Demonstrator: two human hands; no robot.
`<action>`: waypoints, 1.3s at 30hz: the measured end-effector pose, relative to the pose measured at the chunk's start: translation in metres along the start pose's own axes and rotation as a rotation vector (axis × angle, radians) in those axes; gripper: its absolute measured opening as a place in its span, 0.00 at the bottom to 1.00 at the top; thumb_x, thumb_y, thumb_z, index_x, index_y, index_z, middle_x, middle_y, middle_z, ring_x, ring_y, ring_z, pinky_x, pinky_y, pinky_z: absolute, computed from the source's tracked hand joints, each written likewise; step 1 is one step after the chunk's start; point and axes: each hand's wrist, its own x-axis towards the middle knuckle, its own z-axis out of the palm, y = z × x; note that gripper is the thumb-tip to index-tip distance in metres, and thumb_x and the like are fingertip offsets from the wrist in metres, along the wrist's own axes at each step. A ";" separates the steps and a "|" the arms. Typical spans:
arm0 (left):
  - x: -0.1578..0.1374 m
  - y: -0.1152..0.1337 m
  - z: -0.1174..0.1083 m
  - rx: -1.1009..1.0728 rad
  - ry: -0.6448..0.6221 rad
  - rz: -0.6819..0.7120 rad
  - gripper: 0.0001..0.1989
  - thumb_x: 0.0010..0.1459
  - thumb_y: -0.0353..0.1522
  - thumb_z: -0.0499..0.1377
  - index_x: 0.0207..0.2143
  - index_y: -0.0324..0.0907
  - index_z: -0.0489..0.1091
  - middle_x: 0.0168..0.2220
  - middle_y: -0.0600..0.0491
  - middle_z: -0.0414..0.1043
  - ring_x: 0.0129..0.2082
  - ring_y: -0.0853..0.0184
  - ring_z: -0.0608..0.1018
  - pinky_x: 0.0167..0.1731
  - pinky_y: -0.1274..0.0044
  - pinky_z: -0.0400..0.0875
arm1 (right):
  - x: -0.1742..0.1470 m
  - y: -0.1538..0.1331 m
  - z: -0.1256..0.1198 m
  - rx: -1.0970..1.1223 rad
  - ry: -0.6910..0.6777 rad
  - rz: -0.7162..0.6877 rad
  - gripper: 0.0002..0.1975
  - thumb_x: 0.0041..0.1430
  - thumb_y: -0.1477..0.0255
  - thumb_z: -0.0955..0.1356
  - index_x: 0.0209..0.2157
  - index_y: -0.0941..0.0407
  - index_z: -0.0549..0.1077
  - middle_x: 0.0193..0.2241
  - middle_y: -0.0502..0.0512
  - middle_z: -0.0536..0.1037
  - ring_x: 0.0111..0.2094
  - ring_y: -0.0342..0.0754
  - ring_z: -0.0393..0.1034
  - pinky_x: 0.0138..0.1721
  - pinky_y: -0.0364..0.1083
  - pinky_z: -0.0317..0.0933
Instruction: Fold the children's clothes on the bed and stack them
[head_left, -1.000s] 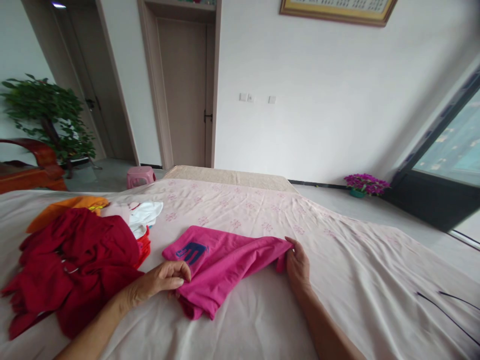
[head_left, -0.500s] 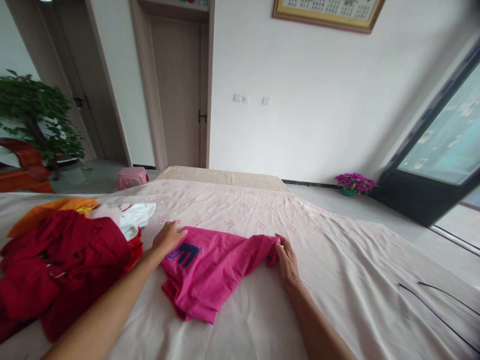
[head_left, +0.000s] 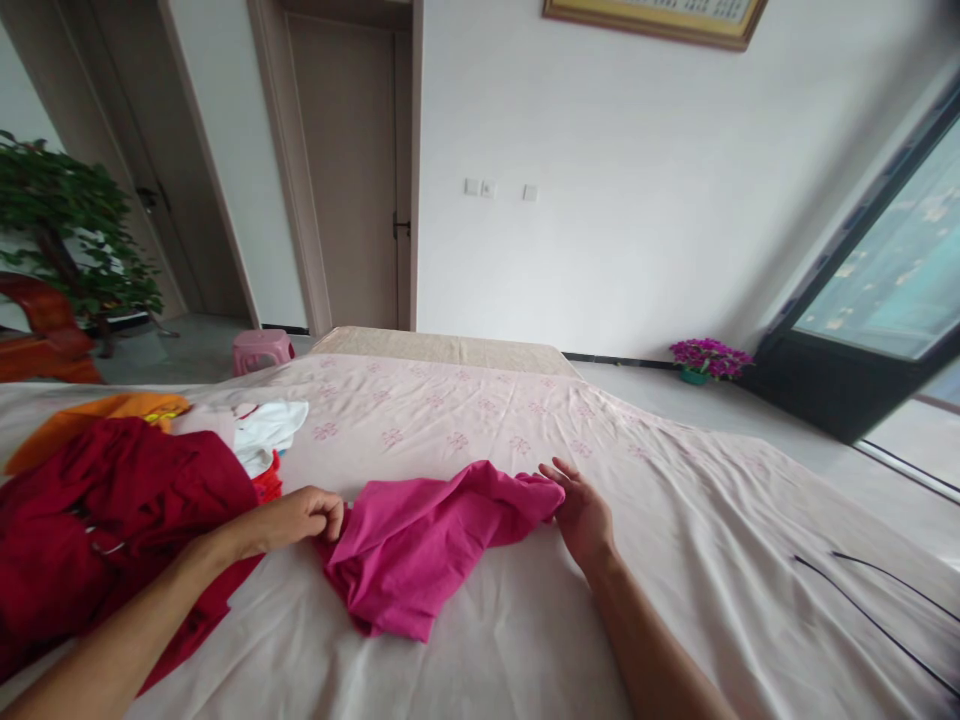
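A bright pink T-shirt lies crumpled and partly folded on the pale bedsheet. At its left edge, the curled fingers of my left hand pinch the cloth. By the narrow right end of the shirt, my right hand has its fingers stretched out and apart, touching the cloth. Folded cloth hides the dark blue print. Left of my left hand is a heap of clothes with a dark red garment on top.
Within the heap are an orange garment and a white garment. Thin black cords lie on the sheet at right. Beyond the bed are a pink stool, a potted plant and purple flowers.
My left hand has moved down and curled at the shirt's left edge. The far left part has been folded over, covering the print. My right hand's fingers have spread.
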 end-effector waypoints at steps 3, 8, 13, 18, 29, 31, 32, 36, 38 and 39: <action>-0.002 -0.002 0.001 -0.030 0.127 -0.124 0.13 0.54 0.37 0.51 0.35 0.42 0.71 0.33 0.53 0.75 0.28 0.66 0.76 0.26 0.78 0.64 | 0.003 0.004 -0.001 -0.225 0.018 0.008 0.27 0.54 0.54 0.66 0.50 0.56 0.72 0.38 0.59 0.79 0.31 0.52 0.74 0.29 0.48 0.65; 0.031 0.009 0.016 0.235 0.420 -0.167 0.25 0.57 0.50 0.52 0.48 0.43 0.71 0.40 0.48 0.78 0.35 0.62 0.79 0.34 0.76 0.67 | -0.004 0.006 0.006 -1.002 -0.157 -0.195 0.24 0.54 0.57 0.67 0.51 0.53 0.74 0.41 0.56 0.77 0.37 0.49 0.72 0.39 0.47 0.63; 0.056 0.023 0.040 0.428 0.452 -0.232 0.12 0.55 0.42 0.56 0.36 0.45 0.71 0.37 0.49 0.78 0.39 0.61 0.79 0.37 0.76 0.65 | -0.019 -0.013 0.015 -1.427 -0.312 -0.194 0.18 0.54 0.62 0.68 0.47 0.48 0.77 0.38 0.52 0.78 0.37 0.49 0.71 0.36 0.44 0.57; 0.049 0.031 0.039 0.266 0.720 0.021 0.10 0.58 0.40 0.53 0.36 0.45 0.68 0.36 0.54 0.75 0.38 0.65 0.76 0.39 0.77 0.66 | -0.019 -0.025 0.015 -1.482 -0.217 -0.298 0.10 0.52 0.74 0.65 0.31 0.50 0.78 0.31 0.49 0.77 0.32 0.45 0.70 0.32 0.42 0.54; 0.030 0.032 0.014 -0.452 0.280 0.036 0.23 0.50 0.38 0.62 0.48 0.43 0.64 0.41 0.52 0.74 0.38 0.64 0.77 0.37 0.75 0.71 | -0.008 -0.038 0.002 -1.309 -0.196 -0.330 0.06 0.54 0.68 0.67 0.30 0.53 0.75 0.33 0.52 0.77 0.32 0.46 0.70 0.31 0.43 0.60; 0.025 0.033 0.014 -0.454 0.146 -0.028 0.23 0.48 0.35 0.62 0.48 0.42 0.66 0.41 0.51 0.75 0.38 0.63 0.78 0.37 0.74 0.71 | -0.008 -0.041 -0.002 -1.180 -0.300 -0.136 0.06 0.54 0.68 0.66 0.29 0.55 0.74 0.24 0.50 0.75 0.24 0.43 0.66 0.25 0.42 0.58; 0.023 0.034 0.013 -0.450 0.130 -0.041 0.21 0.47 0.34 0.61 0.46 0.42 0.68 0.41 0.51 0.76 0.37 0.64 0.78 0.38 0.75 0.71 | -0.008 -0.045 -0.004 -1.096 -0.330 -0.071 0.07 0.54 0.68 0.66 0.29 0.55 0.74 0.22 0.49 0.74 0.22 0.43 0.65 0.23 0.41 0.57; 0.019 0.044 -0.009 -0.419 0.214 -0.063 0.12 0.45 0.34 0.61 0.33 0.40 0.74 0.35 0.51 0.77 0.35 0.63 0.77 0.36 0.75 0.71 | -0.009 -0.074 -0.006 -0.870 -0.415 0.071 0.07 0.52 0.68 0.67 0.30 0.57 0.74 0.19 0.49 0.72 0.18 0.41 0.62 0.18 0.40 0.53; 0.027 0.053 -0.026 -0.402 0.320 -0.050 0.13 0.43 0.35 0.62 0.33 0.40 0.75 0.36 0.50 0.78 0.34 0.63 0.78 0.36 0.74 0.71 | -0.001 -0.090 -0.003 -0.880 -0.410 0.081 0.08 0.50 0.68 0.68 0.30 0.58 0.74 0.17 0.49 0.71 0.17 0.40 0.61 0.17 0.39 0.50; 0.034 0.059 -0.036 -0.395 0.381 -0.026 0.15 0.43 0.36 0.62 0.36 0.40 0.75 0.36 0.50 0.79 0.34 0.63 0.78 0.36 0.74 0.72 | 0.007 -0.096 0.001 -0.898 -0.388 0.066 0.07 0.50 0.69 0.68 0.30 0.58 0.74 0.16 0.49 0.71 0.16 0.41 0.60 0.17 0.40 0.49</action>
